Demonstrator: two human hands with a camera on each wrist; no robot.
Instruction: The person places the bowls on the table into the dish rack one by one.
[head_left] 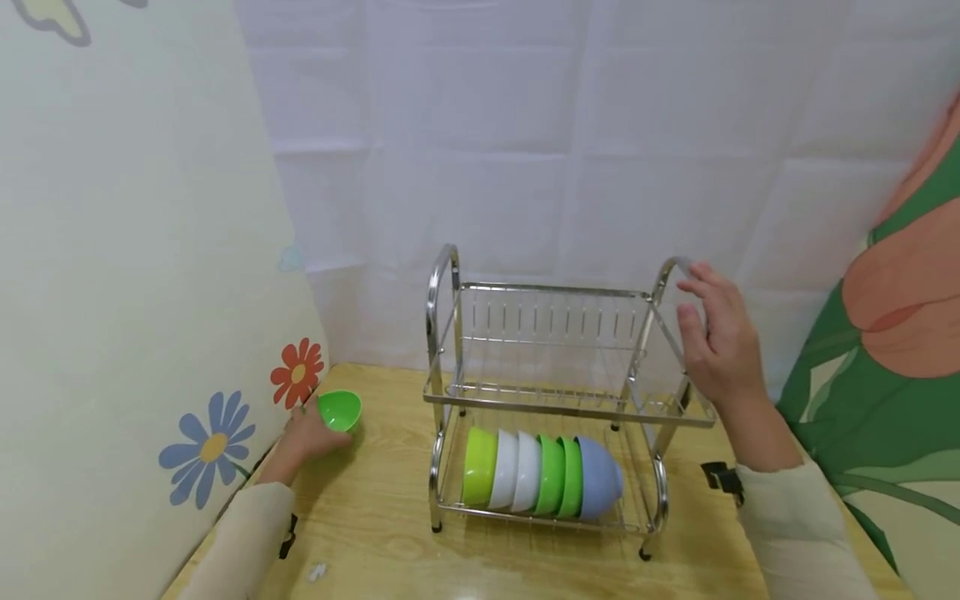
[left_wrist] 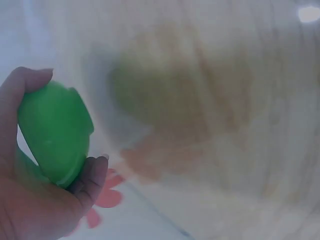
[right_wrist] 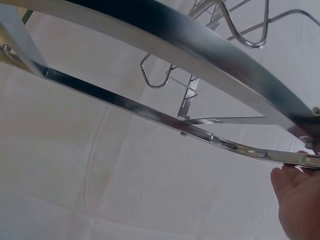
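At the far left of the table, my left hand (head_left: 307, 433) grips a small bright green bowl (head_left: 341, 409). In the left wrist view, thumb and fingers hold the bowl (left_wrist: 55, 132) from opposite sides. A two-tier metal dish rack (head_left: 555, 408) stands near the middle. Beside the upright at its upper right is my right hand (head_left: 722, 342), fingers loosely extended and thumb apart. In the right wrist view its fingertips are at the metal rail (right_wrist: 240, 148); whether they press on it I cannot tell.
On the rack's lower tier several nested bowls lie on their sides: yellow-green (head_left: 480, 471), white (head_left: 504, 471), green (head_left: 551, 475) and pale blue (head_left: 600, 479). A small white scrap (head_left: 317, 572) lies on the wooden table (head_left: 382, 533). A flowered panel (head_left: 150, 292) borders the left.
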